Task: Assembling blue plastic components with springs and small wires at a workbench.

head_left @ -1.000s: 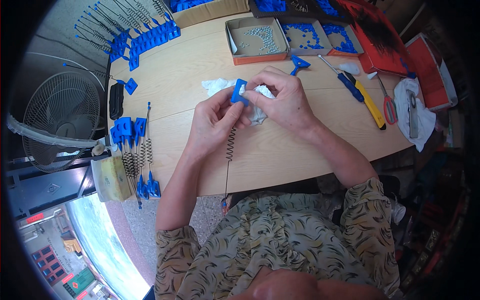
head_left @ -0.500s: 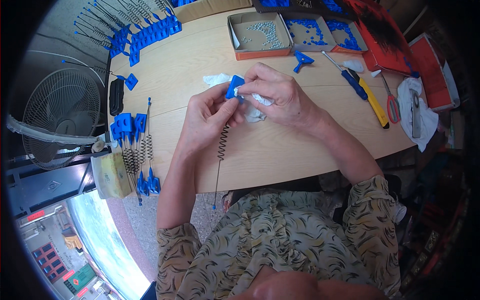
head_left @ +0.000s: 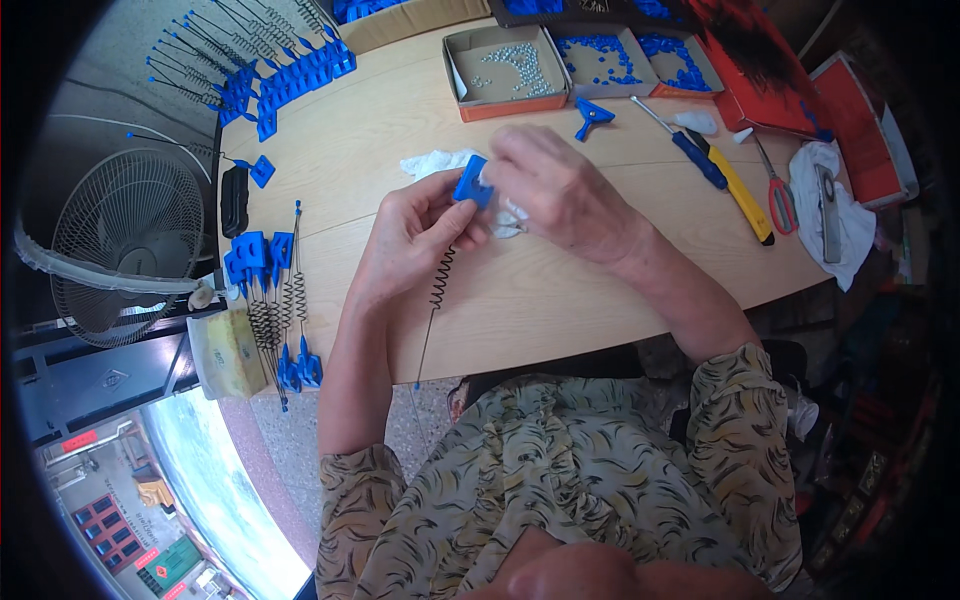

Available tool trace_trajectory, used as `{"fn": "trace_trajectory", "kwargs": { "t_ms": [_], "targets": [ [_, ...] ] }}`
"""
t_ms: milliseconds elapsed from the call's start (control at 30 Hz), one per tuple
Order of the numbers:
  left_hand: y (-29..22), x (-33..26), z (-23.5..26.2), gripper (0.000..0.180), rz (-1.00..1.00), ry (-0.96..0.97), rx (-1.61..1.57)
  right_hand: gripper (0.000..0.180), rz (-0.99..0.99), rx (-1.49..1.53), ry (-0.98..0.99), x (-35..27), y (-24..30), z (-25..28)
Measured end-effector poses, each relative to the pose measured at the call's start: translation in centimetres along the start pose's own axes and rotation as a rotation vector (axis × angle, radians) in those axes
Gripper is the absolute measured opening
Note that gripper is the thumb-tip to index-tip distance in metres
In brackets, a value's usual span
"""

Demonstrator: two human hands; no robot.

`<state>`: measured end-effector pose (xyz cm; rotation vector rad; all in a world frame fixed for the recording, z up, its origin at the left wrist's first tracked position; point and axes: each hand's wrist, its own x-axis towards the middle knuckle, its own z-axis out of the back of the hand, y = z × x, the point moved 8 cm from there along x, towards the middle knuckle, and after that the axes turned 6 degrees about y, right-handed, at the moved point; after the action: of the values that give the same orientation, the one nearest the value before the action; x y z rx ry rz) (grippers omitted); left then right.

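My left hand (head_left: 412,228) is closed on a blue plastic block (head_left: 471,183), thumb on its near edge. From below that hand a dark coiled wire spring (head_left: 442,282) runs toward me, ending in a straight length with a small blue tip past the table's edge. My right hand (head_left: 560,195), smeared by motion, is at the block's right side with its fingers drawn together. White wipe, tissue or thin cloth (head_left: 511,219), shows beneath those fingers. More crumpled white material (head_left: 432,163) lies on the table behind my left hand.
Finished-looking blue pieces with springs (head_left: 257,258) lie at the left, others (head_left: 310,72) at the far left. Boxes of silver beads (head_left: 508,78) and blue parts (head_left: 605,62) stand at the back. A screwdriver (head_left: 700,160), yellow cutter (head_left: 741,195) and red-handled scissors (head_left: 781,205) lie right.
My right hand has shifted slightly and its fingers have blurred with motion beside the block. The block stays in my left hand; the spring's lower end has swung a little left and up.
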<state>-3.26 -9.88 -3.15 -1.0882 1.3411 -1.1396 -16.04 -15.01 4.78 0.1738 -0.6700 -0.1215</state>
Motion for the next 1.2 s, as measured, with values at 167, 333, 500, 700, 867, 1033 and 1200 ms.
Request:
{"fn": "trace_trajectory", "kwargs": {
  "t_ms": [167,333,500,700,867,1033,1200],
  "targets": [
    [-0.3,-0.2,0.3,0.037,-0.007,-0.003,-0.090,0.018,-0.317,0.363,-0.113,-0.6,-3.1,1.4],
    [-0.5,-0.3,0.4,0.039,-0.007,0.005,-0.142,0.019,-0.528,0.673,-0.138,-1.4,-3.9,-0.4],
    [-1.1,-0.4,0.2,0.039,-0.026,0.008,-0.161,0.020,-0.467,0.624,-0.137,-1.1,-2.9,0.0],
    [-1.2,-0.4,-0.1,0.039,-0.077,-0.062,-0.084,0.027,-0.277,0.367,-0.119,-0.6,-0.4,-0.6],
    [-1.2,-0.6,0.7,0.038,-0.178,-0.212,-0.019,0.026,-0.390,0.588,-0.096,-0.7,-0.9,-2.4],
    [-2.0,-1.2,0.7,0.037,-0.170,-0.194,0.076,0.024,-0.312,0.608,-0.049,-0.1,-1.6,-2.1],
    [-1.1,-0.5,-1.2,0.036,-0.012,0.024,0.202,0.024,-0.215,0.402,0.182,-0.1,-1.0,-1.3]
  ]
}}
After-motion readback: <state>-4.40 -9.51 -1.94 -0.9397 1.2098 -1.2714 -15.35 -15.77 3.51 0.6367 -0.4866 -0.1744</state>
